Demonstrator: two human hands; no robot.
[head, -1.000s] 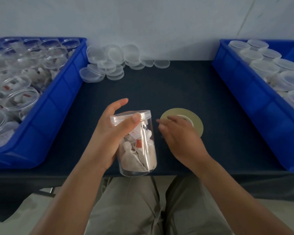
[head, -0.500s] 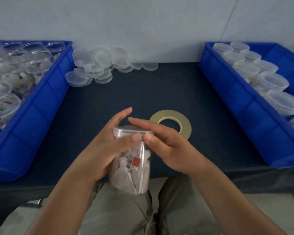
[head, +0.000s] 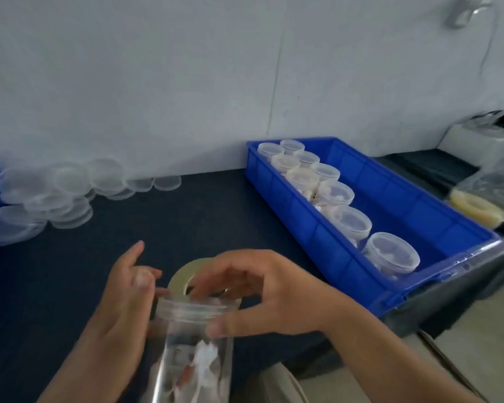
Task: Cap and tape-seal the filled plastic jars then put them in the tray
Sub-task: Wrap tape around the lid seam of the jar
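A heap of clear round plastic lids [head: 56,196] crowds the back left of the dark navy surface [head: 201,222]. A broad open stretch runs rightward to the blue plastic tray [head: 303,222] of capped jars, whose near corner sits at the surface's front edge. In front of that stretch the left hand [head: 120,312] cups the side of the clear filled plastic jar [head: 195,353], index finger raised, while the right hand [head: 271,292] curls over its lid, thumb on the front wall; the yellowish tape roll [head: 176,282] lies just behind.

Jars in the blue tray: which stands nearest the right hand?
The jar at the tray's near end, last in the row; the others stand farther back.
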